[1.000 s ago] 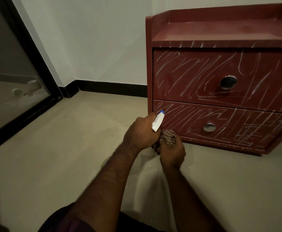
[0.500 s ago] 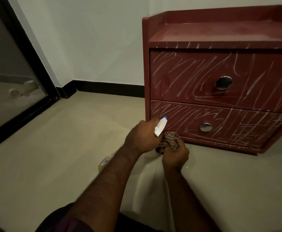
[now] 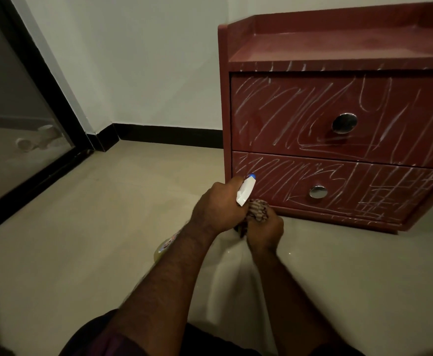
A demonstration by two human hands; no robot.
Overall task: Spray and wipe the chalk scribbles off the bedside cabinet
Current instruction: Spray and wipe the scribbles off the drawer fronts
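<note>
**q:** where's the bedside cabinet (image 3: 287,111) in all this?

**a:** up around 2 o'clock in the head view; it's red and stands on the pale floor (image 3: 94,227) with a wall (image 3: 146,60) behind it; chalk scribbles (image 3: 269,109) cover both drawer fronts and the top's front edge; there's a shiny upper knob (image 3: 344,123) and a lower knob (image 3: 318,192)

**q:** and the hands?

**a:** bunched together just below centre, by the cabinet's bottom left corner; left hand (image 3: 218,206) is wrapped tight round the spray bottle (image 3: 246,191), white head and blue nozzle aimed toward 1 o'clock at the lower drawer; the bottle's body pokes out under the wrist at 7 o'clock; right hand (image 3: 264,231) is fisted round a striped cloth (image 3: 257,210), touching the left hand at its 4 o'clock; can't tell if the cloth touches the cabinet
</note>
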